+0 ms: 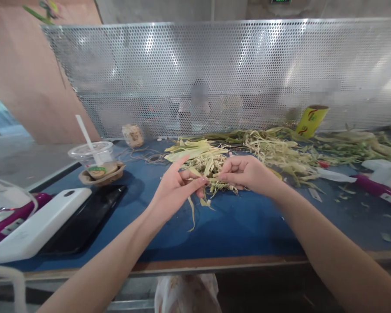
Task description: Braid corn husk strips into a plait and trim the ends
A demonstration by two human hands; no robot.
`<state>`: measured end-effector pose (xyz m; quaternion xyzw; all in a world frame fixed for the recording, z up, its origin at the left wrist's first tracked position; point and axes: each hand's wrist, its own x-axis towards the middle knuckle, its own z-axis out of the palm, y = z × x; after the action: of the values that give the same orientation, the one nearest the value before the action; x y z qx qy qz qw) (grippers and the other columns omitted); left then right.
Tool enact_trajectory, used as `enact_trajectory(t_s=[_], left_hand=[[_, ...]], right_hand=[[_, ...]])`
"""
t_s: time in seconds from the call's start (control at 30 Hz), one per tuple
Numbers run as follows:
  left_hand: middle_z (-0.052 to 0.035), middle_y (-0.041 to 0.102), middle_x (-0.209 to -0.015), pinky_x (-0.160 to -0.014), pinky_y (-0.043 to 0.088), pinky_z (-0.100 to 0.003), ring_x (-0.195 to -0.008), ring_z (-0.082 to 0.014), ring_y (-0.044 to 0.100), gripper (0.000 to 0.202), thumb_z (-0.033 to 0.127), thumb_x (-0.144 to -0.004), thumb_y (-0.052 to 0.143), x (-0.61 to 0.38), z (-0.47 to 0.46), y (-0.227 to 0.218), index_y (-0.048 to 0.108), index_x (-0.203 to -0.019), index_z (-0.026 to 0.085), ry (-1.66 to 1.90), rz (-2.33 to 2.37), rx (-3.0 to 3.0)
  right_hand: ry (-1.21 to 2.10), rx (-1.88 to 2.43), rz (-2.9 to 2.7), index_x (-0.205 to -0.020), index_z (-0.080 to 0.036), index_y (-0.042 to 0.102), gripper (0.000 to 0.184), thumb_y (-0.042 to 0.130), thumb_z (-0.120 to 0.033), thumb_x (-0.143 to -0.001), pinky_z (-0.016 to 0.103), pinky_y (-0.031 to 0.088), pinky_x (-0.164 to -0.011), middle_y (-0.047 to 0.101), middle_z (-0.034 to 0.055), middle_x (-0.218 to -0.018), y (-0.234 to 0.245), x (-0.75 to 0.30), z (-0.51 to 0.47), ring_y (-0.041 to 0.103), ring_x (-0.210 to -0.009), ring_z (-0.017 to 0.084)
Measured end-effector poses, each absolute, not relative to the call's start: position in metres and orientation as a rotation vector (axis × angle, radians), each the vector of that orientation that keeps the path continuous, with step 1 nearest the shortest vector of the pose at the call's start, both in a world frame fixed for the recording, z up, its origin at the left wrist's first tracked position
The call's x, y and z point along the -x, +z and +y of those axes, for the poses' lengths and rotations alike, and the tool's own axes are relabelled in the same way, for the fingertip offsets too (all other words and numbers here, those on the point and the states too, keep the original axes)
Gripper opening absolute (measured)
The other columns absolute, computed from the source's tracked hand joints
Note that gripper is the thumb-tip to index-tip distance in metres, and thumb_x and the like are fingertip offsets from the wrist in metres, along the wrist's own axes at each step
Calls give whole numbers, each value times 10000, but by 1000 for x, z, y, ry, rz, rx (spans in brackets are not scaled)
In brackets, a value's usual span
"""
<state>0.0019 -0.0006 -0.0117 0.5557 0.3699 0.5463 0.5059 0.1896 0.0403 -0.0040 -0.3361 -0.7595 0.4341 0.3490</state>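
My left hand point(179, 184) pinches a thin corn husk strip point(212, 179) between thumb and fingers. From the right, my right hand point(244, 171) grips the same strip with its fingertips, close to the left thumb. A braided corn husk bundle point(208, 163) lies just behind and beneath the fingers, partly hidden by them. One loose strand point(192, 215) hangs down below my left hand onto the blue table. Flat pale green husks point(195, 149) lie directly behind the bundle.
Shredded husks point(273, 152) spread behind my right hand, near a yellow tube point(312, 121). At left stand a lidded plastic cup point(93, 152), a black phone point(84, 219), a white slab point(42, 224) and a twine roll point(132, 135). A perforated metal screen point(221, 65) closes off the back.
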Motion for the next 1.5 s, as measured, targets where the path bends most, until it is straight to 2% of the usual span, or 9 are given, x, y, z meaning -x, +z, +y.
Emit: enact_trajectory(t_s=[0.2,0.27,0.33,0.47,0.57,0.8,1.0,1.17,1.5], left_hand=[[17,669,-641,-532,509,-235,-619,-183,680,795,121,-719,640,-1,-1,-8,171,-1361,145,1323,840,-1152],[-12,695,-707,-620,540,-280,-692,-203,689,734,80,-724,623,-1,-1,-8,225,-1337,141,1301,804,-1069],[-41,707,-773,-713,544,-313,-741,-206,687,655,52,-721,617,-1,-1,-8,306,-1293,125,1294,783,-1007],[-33,702,-680,-650,550,-272,-646,-175,684,690,40,-720,616,-3,-1,-9,267,-1312,101,1309,834,-914],[-25,699,-665,-579,543,-235,-548,-140,662,775,39,-725,609,-3,0,-10,164,-1357,98,1327,856,-883],[23,663,-737,-627,545,-256,-635,-138,658,993,88,-621,713,-4,1,-15,89,-1386,197,1416,867,-1162],[16,649,-740,-536,507,-238,-586,-142,642,1134,105,-625,698,-1,1,-15,-130,-1392,217,1437,1000,-1351],[-8,681,-794,-708,520,-299,-710,-166,672,1119,117,-641,687,0,1,-16,-139,-1390,222,1401,1039,-1438],[-41,710,-817,-751,520,-321,-739,-179,678,1105,116,-626,702,-1,2,-17,-80,-1403,198,1410,1065,-1474]], right_hand=[[847,891,-1987,-752,-164,540,224,450,-348,-843,216,399,-450,535,-12,-555,-6,-186,41,507,-471,93],[451,837,-1994,-864,-173,562,187,439,-313,-852,292,461,-626,607,49,-769,-7,-185,39,590,-693,151],[-48,717,-2007,-970,-217,573,173,515,-276,-818,371,403,-816,588,72,-1013,-10,-183,34,554,-926,201],[-565,442,-2184,-977,-372,585,242,555,-201,-808,365,306,-836,591,-29,-1055,-19,-176,22,490,-996,183],[-641,393,-2200,-873,-341,608,149,530,-219,-837,334,294,-799,623,-55,-975,-24,-169,19,504,-883,136],[-179,445,-2121,-778,-266,628,82,564,-227,-814,342,339,-854,620,8,-995,-20,-167,24,520,-984,167],[461,652,-1940,-842,-204,560,69,498,-183,-822,307,432,-825,634,36,-943,-29,-164,37,580,-924,152],[484,789,-2021,-828,-198,576,73,512,-191,-794,279,444,-742,633,20,-842,-31,-166,42,584,-807,152],[786,875,-1984,-799,-181,549,45,508,-187,-783,269,466,-678,621,14,-780,-31,-163,43,611,-719,139]])
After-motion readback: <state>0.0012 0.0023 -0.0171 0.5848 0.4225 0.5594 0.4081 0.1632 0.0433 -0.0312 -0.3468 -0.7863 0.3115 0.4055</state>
